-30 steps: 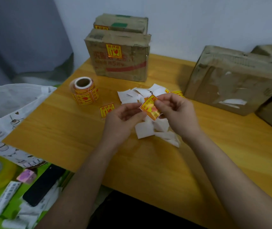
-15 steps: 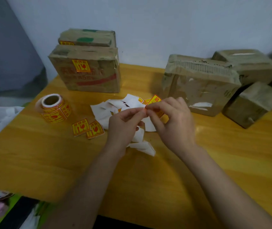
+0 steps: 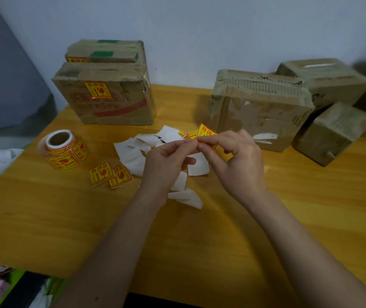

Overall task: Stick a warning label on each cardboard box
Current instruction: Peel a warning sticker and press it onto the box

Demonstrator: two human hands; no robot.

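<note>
Both forearms are bare to the frame edge, and neither the left hand (image 3: 166, 161) nor the right hand (image 3: 233, 161) wears anything.

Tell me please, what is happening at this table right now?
A person is labelling cardboard boxes. Both hands, the left hand and the right hand, pinch one yellow and red warning label, apparently peeling off its backing. White backing scraps lie below. The two stacked boxes on the left already carry labels; on the three boxes on the right none is visible. A label roll and two loose labels wait nearby.
</note>
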